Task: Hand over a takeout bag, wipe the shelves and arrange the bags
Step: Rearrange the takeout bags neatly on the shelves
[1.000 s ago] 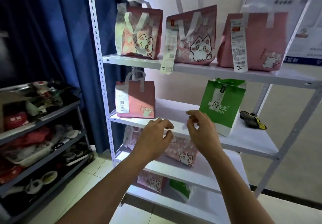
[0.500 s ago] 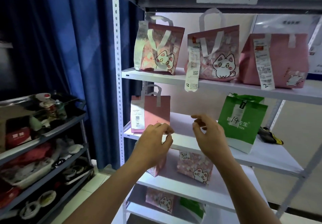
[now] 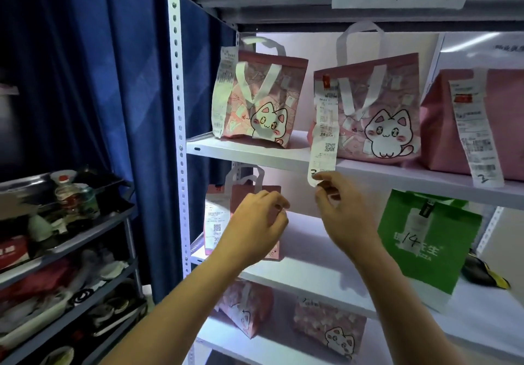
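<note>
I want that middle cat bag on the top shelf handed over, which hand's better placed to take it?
Probably the right hand: it pinches the receipt hanging from that cat bag. The left hand sits lower, before the small pink bag.

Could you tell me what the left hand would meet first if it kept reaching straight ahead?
Probably the small pink bag right behind the left hand on the middle shelf; depth is unclear.

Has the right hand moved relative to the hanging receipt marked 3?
Yes. The right hand rose toward the top shelf; its fingers now pinch the bottom of the receipt.
</note>
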The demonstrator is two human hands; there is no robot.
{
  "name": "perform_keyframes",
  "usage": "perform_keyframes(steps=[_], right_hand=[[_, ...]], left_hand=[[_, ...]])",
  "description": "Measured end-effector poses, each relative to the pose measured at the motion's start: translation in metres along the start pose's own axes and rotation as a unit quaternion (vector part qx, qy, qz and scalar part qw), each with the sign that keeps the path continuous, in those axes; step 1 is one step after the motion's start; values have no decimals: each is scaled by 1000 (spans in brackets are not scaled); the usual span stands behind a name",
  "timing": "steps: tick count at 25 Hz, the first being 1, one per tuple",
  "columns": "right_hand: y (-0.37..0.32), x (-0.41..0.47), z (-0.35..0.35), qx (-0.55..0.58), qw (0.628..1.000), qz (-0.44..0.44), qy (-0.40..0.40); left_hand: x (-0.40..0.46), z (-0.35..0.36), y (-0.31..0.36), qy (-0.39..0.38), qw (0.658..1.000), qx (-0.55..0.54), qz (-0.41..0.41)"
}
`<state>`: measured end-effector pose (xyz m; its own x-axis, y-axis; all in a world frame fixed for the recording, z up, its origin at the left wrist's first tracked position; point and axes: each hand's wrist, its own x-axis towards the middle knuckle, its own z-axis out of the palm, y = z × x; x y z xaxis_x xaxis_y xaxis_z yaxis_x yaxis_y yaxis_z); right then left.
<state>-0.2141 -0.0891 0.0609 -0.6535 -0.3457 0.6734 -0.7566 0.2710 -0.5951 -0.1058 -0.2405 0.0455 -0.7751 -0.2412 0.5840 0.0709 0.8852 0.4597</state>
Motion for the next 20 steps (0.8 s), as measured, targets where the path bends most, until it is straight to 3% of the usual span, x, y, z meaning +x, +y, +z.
perform_keyframes(steps=[10,20], right_hand=[[10,79,22,31,996,-84,17],[30,112,-2,-35,995,-42,78]], left_hand=[[79,-19,-33,60,998,9,3],[170,-38,-41,79,991,-31,100]])
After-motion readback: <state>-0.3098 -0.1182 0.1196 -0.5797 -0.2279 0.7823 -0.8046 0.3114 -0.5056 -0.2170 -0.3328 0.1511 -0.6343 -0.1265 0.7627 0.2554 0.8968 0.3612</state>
